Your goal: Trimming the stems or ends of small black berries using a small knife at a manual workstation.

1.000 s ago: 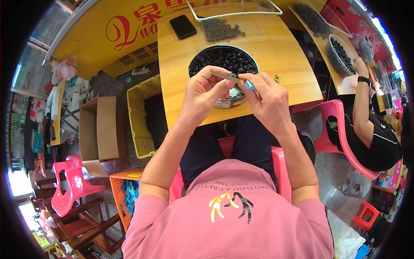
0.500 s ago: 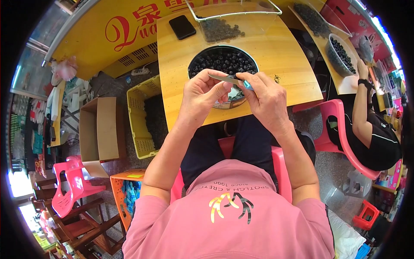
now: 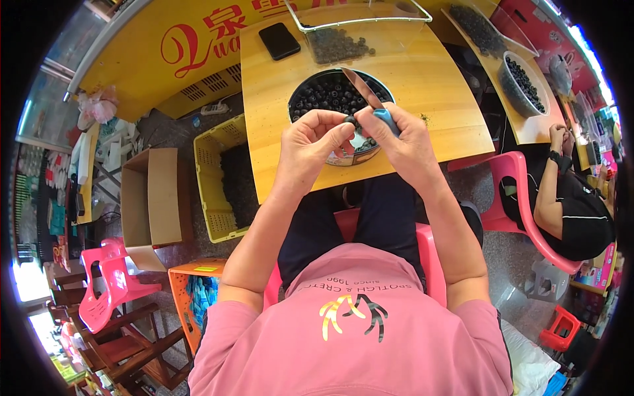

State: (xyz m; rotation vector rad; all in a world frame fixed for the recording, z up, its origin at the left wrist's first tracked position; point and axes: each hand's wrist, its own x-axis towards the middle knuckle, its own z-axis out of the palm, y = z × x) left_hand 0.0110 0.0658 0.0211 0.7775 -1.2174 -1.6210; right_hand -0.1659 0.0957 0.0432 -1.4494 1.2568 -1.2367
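Note:
My right hand (image 3: 411,149) grips a knife (image 3: 364,90) by its blue handle, the blade pointing up and away over a round bowl (image 3: 304,92) of small dark round fruits. My left hand (image 3: 308,146) pinches one small dark fruit (image 3: 350,121) between thumb and fingers, right beside the knife handle. Both hands meet above the near rim of the bowl, over the front edge of a wooden table (image 3: 436,79).
A black phone (image 3: 279,41) and a clear tray (image 3: 360,30) with more dark fruits lie at the table's far side. A yellow crate (image 3: 214,178) and a cardboard box (image 3: 150,198) stand to the left. Another person (image 3: 571,191) sits at the right by a second bowl (image 3: 522,82).
The knife blade has swung from lying across between my hands to pointing up and away over the bowl. My hands stayed together above the bowl's near rim.

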